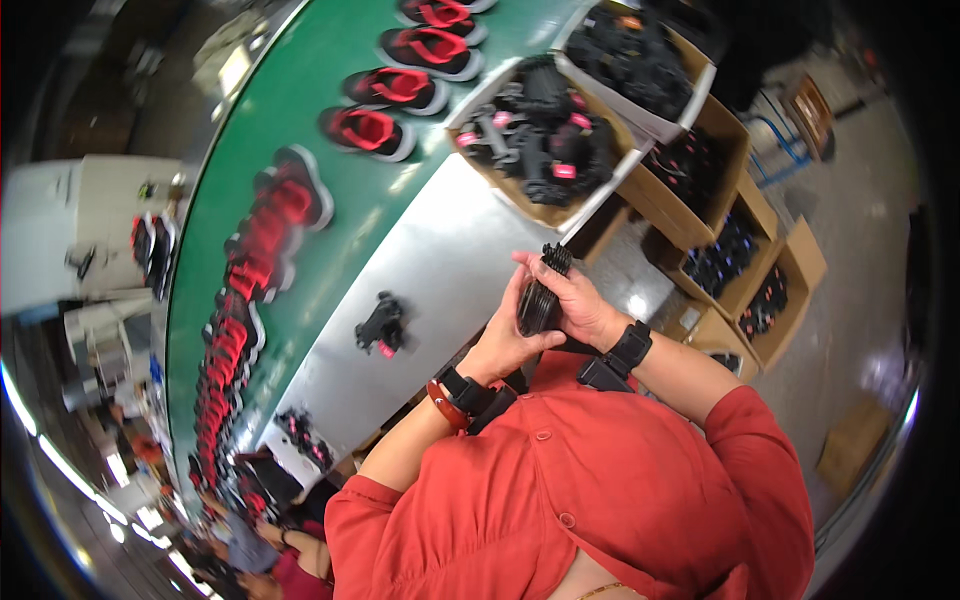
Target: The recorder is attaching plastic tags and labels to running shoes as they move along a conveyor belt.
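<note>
In front of my chest, both hands hold a compact stack of thin black plastic pieces (540,306) with ridged edges. My left hand (506,338) wraps the stack from the left, its thumb along the lower end. From the right, my right hand (582,304) closes on it with the fingers near the upper end. The exact kind of the pieces cannot be made out. On the metal worktop (440,235) to the left lies a small bundle of black pieces (383,322) with a pink tag, apart from my hands.
Red and black shoes (428,50) line a green conveyor belt (262,125) on the left. Ahead stands an open carton (548,213) of black pieces with pink tags. More cartons (725,185) stand at the right. Other people (250,545) are at lower left.
</note>
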Demonstrator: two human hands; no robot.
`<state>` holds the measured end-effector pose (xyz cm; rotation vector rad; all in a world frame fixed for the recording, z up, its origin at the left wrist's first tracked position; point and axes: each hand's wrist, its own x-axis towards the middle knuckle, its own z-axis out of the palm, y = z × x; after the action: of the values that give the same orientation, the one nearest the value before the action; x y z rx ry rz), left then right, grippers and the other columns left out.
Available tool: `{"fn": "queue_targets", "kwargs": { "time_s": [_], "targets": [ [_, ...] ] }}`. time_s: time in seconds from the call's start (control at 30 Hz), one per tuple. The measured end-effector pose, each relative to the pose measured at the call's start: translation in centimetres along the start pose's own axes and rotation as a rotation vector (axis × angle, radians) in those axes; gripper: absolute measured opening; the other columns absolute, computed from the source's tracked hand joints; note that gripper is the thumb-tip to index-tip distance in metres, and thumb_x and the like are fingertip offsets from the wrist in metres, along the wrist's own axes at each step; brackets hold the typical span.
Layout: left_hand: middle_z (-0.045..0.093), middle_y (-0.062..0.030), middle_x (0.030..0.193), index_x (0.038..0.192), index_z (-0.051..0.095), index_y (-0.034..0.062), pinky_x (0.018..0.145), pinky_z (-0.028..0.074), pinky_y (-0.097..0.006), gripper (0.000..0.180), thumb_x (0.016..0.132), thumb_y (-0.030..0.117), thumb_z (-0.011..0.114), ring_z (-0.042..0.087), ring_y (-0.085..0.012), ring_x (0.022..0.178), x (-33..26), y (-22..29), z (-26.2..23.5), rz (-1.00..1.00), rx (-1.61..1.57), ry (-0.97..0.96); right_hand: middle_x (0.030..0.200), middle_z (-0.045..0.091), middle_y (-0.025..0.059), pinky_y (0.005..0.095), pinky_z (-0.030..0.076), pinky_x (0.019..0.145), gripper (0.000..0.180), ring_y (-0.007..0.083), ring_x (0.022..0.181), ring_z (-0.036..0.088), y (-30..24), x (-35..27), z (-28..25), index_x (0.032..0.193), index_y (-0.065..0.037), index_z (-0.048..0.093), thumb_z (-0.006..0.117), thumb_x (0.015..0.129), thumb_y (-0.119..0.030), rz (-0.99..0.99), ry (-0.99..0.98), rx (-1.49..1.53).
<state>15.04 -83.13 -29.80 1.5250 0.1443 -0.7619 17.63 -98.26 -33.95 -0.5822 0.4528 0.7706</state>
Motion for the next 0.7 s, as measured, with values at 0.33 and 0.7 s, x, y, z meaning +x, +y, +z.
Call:
{"fn": "queue_targets", "kwargs": {
  "time_s": [0.33,0.7],
  "targets": [
    [0.039,-0.0167,0.135,0.144,0.023,-0.0025,0.105,0.037,-0.037,0.097,0.073,0.025,0.082,0.042,-0.024,0.127,-11.9,-0.9,-11.1,-0.07,-0.057,0.149,0.15,0.033,0.011,0.0404,0.042,0.104,0.037,0.0203,0.13,0.042,8.6,6.6,10.6,0.104,-0.012,0.056,0.065,0.088,-0.044,0.301,-0.441,-0.227],
    [0.033,-0.0255,0.144,0.151,0.004,0.007,0.107,0.038,-0.04,0.116,0.069,0.022,0.084,0.038,-0.034,0.135,-21.2,-5.9,-23.7,0.127,0.072,0.284,0.131,0.054,0.0121,0.0371,0.043,0.102,0.031,0.0211,0.119,0.051,19.8,12.6,22.6,0.104,-0.013,0.057,0.061,0.092,-0.041,0.315,-0.513,-0.475]
  ]
}}
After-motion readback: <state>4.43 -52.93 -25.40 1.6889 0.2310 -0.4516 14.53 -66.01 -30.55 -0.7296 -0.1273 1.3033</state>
